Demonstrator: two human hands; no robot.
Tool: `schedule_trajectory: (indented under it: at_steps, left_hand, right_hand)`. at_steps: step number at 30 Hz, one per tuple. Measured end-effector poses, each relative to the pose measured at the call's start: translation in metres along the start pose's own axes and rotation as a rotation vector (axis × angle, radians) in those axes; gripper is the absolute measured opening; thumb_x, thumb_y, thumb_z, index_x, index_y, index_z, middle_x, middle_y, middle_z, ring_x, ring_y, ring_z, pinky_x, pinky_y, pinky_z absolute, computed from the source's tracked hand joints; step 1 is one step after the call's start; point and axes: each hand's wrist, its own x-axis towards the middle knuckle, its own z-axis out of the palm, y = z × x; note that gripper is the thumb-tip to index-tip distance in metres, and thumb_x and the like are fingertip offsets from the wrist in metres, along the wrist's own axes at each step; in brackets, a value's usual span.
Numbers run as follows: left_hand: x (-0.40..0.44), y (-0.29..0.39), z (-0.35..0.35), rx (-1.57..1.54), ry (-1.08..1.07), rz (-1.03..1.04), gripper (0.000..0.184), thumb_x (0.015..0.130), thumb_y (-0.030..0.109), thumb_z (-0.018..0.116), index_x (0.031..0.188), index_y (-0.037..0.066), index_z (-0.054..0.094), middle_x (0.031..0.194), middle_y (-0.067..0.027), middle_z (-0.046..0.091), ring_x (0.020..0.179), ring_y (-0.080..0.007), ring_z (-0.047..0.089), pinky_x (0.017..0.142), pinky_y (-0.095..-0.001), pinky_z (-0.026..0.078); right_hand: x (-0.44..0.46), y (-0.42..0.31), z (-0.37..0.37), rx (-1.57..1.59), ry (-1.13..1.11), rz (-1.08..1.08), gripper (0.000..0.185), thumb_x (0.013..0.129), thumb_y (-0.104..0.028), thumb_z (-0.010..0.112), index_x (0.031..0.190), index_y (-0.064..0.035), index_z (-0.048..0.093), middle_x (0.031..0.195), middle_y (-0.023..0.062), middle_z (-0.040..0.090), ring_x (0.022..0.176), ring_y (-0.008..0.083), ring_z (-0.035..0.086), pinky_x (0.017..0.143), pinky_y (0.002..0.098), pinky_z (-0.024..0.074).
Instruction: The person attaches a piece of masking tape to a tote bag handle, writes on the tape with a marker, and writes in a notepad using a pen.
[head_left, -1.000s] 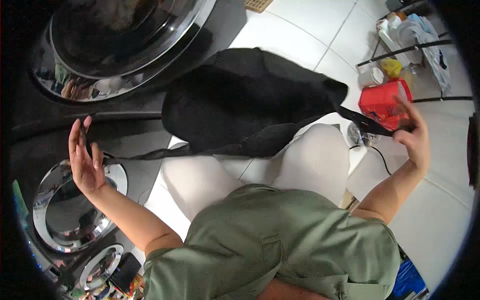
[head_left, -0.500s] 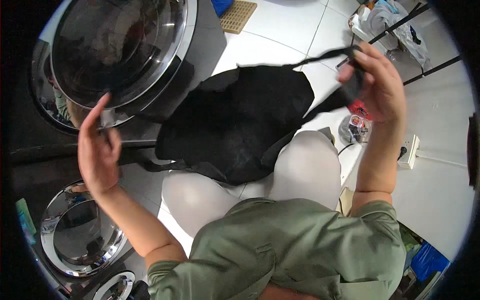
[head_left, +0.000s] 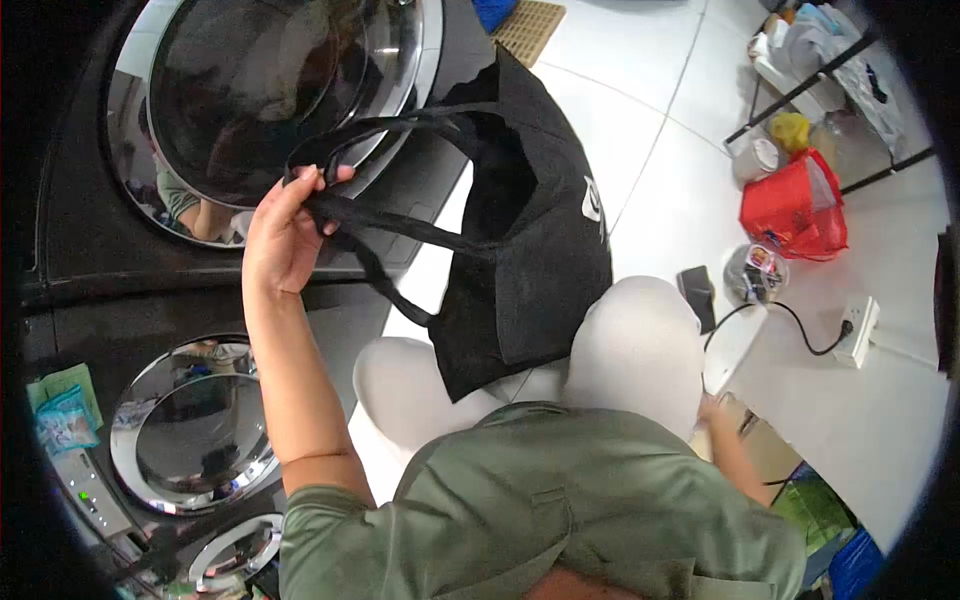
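A black tote bag hangs in front of my knees, its mouth turned to the left and a white print showing on its right side. My left hand is closed around its handles, close to the front of the upper round glass door. Down beside my right knee is my right hand, blurred and partly hidden, next to a pale box-like thing. I cannot make out its fingers or whether it holds anything.
Dark machines with round doors line the left side. To the right are a red bag, a clear jar, a dark phone-like object and a socket box with a cable. A rack stands behind.
The bag's handles have passed from my right hand to my left. The bag has turned more upright and shifted right, and my right hand has dropped beside my knee.
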Motion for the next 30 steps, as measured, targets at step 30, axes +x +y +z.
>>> schedule_trajectory:
  at_steps: [30]
  left_hand:
    - [-0.019, 0.002, -0.108, 1.332, 0.172, 0.178, 0.037, 0.097, 0.019, 0.057, 0.130, 0.002, 0.055, 0.130, -0.0072, 0.056, 0.119, -0.0163, 0.050, 0.089, -0.0284, 0.039]
  right_hand:
    - [-0.047, 0.070, 0.212, 0.270, -0.641, 0.043, 0.036, 0.082, -0.018, 0.060, 0.113, -0.0012, 0.066, 0.108, 0.0200, 0.068, 0.095, 0.0340, 0.067, 0.083, 0.0462, 0.0519]
